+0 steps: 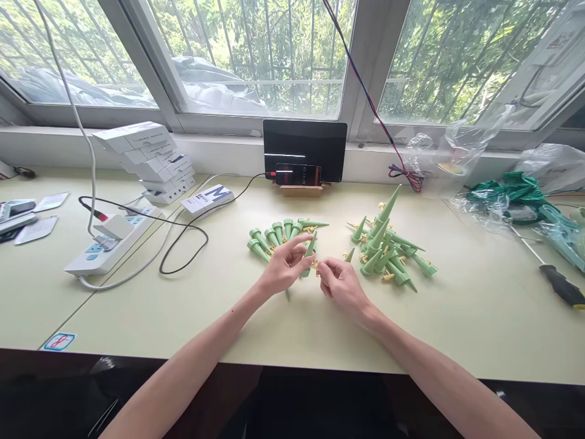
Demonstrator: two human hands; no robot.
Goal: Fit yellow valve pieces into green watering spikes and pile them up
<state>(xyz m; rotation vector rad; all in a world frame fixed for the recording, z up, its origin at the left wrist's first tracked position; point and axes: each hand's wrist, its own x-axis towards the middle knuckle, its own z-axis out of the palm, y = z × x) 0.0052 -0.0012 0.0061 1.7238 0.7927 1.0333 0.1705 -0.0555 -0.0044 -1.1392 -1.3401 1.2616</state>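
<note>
Between the fingers of my left hand (284,267) is a green plastic watering spike (311,244), its pointed tip up. My right hand (340,281) pinches the small yellow valve (314,264) at the side of that spike; the fingertips partly hide it. Behind my left hand, several green spikes (277,229) lie fanned out with their wide ends away from me. To the right of my right hand is a loose pile of spikes (379,244) with yellow valves, some standing and others on their sides. One spike tip (350,255) shows just behind my right hand.
At the back, a phone (298,175) on a cardboard stand leans before a dark tablet (304,143). Left are a power strip (121,241), a black cable (206,235) and stacked white boxes (153,160). A screwdriver (560,283) and plastic bags (484,204) lie right.
</note>
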